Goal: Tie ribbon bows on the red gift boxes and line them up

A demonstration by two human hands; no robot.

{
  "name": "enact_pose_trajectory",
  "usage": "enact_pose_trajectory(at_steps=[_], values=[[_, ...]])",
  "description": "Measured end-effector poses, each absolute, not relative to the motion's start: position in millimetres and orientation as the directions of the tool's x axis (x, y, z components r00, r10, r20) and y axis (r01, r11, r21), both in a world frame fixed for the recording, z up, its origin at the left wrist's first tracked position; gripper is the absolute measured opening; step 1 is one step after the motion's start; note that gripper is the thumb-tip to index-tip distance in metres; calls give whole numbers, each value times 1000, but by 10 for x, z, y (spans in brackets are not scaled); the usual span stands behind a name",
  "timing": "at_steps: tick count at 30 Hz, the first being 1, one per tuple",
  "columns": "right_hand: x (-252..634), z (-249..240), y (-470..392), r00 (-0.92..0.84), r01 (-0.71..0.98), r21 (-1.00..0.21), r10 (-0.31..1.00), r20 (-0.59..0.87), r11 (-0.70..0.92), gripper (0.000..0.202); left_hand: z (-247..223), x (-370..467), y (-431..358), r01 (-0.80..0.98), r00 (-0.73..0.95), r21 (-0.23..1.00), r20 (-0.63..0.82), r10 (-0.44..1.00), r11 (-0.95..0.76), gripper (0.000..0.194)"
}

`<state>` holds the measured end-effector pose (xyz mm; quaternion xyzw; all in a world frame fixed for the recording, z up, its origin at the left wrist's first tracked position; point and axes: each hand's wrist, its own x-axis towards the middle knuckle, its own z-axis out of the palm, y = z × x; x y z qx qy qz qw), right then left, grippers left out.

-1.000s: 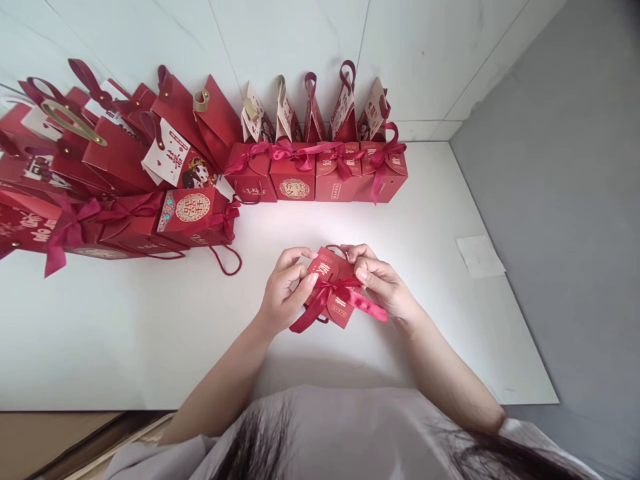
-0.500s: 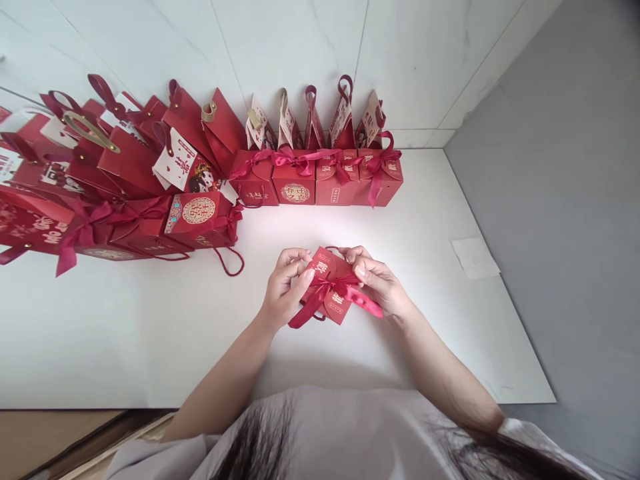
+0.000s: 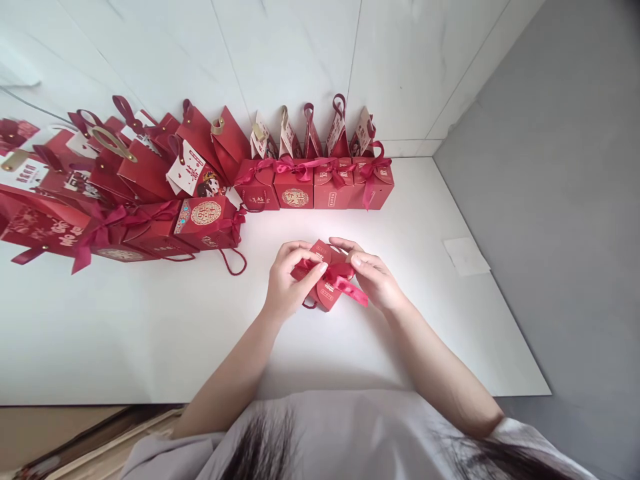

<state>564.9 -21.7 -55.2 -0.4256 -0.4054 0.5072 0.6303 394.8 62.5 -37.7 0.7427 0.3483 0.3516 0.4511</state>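
Note:
A small red gift box (image 3: 327, 297) with pale printed lettering sits on the white table in front of me. Around it runs a dark red satin ribbon (image 3: 352, 291), tied in a bow on top, one tail lying toward the lower right. My left hand (image 3: 291, 279) pinches the ribbon near the knot, thumb and fingertips together. On the other side, my right hand (image 3: 376, 277) holds the bow's right part between thumb and finger, with other fingers at the box's far side. A red cord handle (image 3: 309, 305) shows below the box's left edge. My fingers partly cover the bow.
Along the wall stands a row of red ribboned boxes (image 3: 295, 190), with pointed bags (image 3: 337, 130) behind. More red boxes and bags (image 3: 150, 173) crowd the left. A white paper (image 3: 467, 257) lies by the table's right edge; a grey surface (image 3: 565, 200) is beyond.
My left thumb and fingers have moved right, from the box's left side to the bow's knot. The left ribbon tail has gone from sight under that hand. The view has shifted slightly.

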Motion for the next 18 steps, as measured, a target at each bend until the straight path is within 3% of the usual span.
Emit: enact_pose_trajectory(at_steps=[6, 10, 15, 18], values=[[5701, -524, -125, 100, -368, -929, 995, 6, 42, 30, -406, 3917, 680, 275, 580, 905, 114, 806, -326, 10], [5764, -473, 17, 31, -284, -959, 999, -36, -26, 38, -402, 3924, 705, 279, 613, 922, 44, 789, -268, 10], [5754, -511, 175, 110, -279, -958, 988, -106, -72, 48, -392, 3932, 670, 265, 603, 933, 36, 797, -243, 17], [5744, -568, 179, 166, -336, -939, 977, -135, -73, 41, -390, 3883, 672, 206, 639, 971, -36, 768, -126, 25]])
